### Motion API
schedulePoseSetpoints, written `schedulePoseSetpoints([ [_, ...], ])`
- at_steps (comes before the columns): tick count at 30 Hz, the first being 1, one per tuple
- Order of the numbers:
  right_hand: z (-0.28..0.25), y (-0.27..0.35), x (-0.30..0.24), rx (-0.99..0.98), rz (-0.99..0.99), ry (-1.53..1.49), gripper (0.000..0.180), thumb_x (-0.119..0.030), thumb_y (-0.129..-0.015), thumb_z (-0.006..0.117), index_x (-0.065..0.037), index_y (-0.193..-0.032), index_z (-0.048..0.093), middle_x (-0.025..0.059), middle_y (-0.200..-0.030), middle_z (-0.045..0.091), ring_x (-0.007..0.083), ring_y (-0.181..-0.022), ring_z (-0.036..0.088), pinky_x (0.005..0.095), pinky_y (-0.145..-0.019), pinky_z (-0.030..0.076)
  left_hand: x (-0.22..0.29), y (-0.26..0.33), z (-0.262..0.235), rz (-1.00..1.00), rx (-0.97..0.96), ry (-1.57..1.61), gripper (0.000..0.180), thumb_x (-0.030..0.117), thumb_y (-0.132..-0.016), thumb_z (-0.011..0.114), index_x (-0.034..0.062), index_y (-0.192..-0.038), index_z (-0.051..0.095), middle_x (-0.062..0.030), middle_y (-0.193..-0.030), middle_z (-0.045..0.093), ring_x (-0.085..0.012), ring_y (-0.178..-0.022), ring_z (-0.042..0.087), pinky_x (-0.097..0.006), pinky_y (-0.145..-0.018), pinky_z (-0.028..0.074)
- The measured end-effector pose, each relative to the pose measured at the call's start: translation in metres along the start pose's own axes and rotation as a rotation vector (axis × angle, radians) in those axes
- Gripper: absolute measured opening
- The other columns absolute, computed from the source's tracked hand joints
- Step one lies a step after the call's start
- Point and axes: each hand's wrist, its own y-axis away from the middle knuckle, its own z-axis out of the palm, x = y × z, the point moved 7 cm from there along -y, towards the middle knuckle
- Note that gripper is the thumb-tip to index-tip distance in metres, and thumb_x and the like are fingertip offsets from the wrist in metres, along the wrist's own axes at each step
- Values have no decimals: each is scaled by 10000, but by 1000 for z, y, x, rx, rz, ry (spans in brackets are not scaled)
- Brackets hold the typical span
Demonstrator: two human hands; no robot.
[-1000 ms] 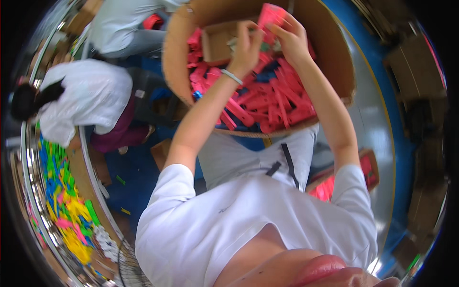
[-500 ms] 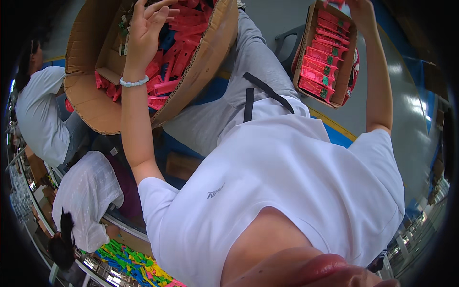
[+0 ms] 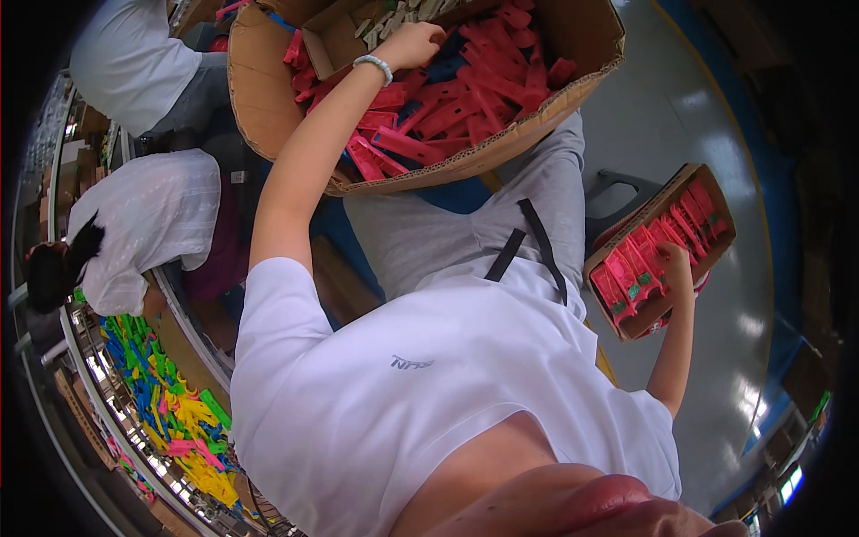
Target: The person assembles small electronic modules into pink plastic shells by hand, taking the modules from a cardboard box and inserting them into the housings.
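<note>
The left hand [image 3: 413, 45], fingers curled, is digging among red plastic pieces [image 3: 465, 103] in the big carton [image 3: 268, 116], while the right hand [image 3: 673, 268] is gripping a filled tray [image 3: 662, 246] edge-on, likely to tip and spill.

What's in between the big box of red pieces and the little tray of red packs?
In the head view, the person's grey trouser legs and shiny grey floor lie between the big cardboard box and the small tray.

Left hand [image 3: 413, 45] in big carton [image 3: 268, 116], right hand [image 3: 676, 265] under small tray [image 3: 716, 210].
</note>
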Motion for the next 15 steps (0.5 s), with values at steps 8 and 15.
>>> schedulePoseSetpoints([
  [8,-20,10,-38,130,-12,137,287,-24,-761,664,33,-1041,635,188,-965,633,358,-883,619,401,-763,488,29,-63,123,425,-71,-663,402,151,-819,580,138,-1220,588,-123,-1247,540,-392,-1152,514,-498,-849,510],
  [15,-96,-7,-126,307,-98,270,208,-22,-831,643,16,-1035,637,152,-1010,631,310,-908,619,363,-788,495,38,-74,136,450,107,-647,245,236,-855,542,148,-1054,653,-70,-1201,546,-326,-1171,467,-456,-817,510],
])
